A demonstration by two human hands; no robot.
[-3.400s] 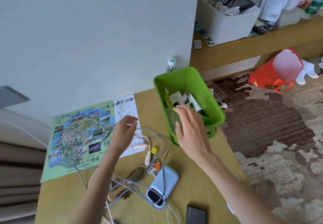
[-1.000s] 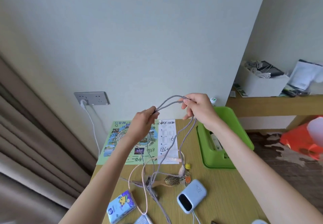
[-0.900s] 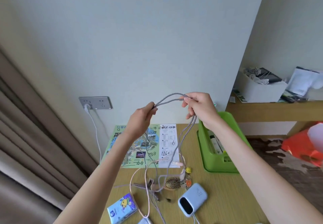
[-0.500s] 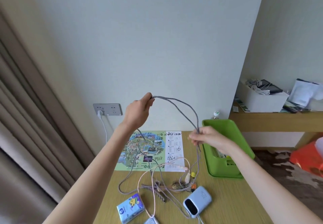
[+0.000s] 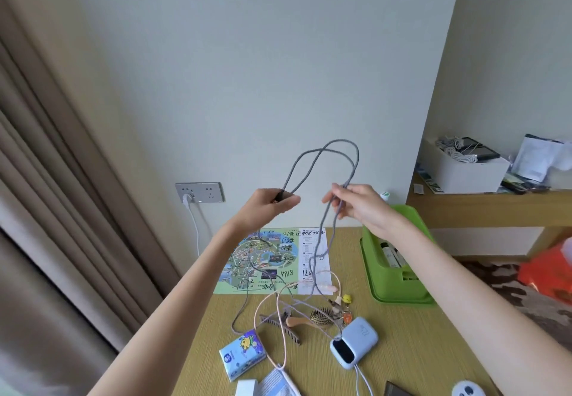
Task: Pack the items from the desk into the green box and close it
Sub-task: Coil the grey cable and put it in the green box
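Note:
I hold a grey braided cable [image 5: 340, 143] up above the desk. My left hand [image 5: 268, 207] pinches one end of its loops, and my right hand [image 5: 359, 207] grips the strands a little to the right. The loops arch above both hands while the rest hangs down to the desk. The green box [image 5: 399, 290] stands open at the desk's right edge, with a few bottles inside. On the desk lie a pale blue power bank [image 5: 353, 341], a pink cable [image 5: 280, 327], a wooden hairbrush [image 5: 315, 318], a comb [image 5: 283, 329] and a tissue pack [image 5: 243, 354].
A colourful map sheet [image 5: 272, 261] lies flat at the back of the desk. A wall socket [image 5: 199, 192] with a white plug is on the left, beside curtains [image 5: 62, 210]. A shelf [image 5: 489, 207] with a white box [image 5: 464, 168] is on the right. An orange bag [image 5: 548, 273] sits on the carpet.
Both hands lifted the grey cable off the desk. My right hand came back up beside the left, so a second loop now arches above them. The view tilted upward.

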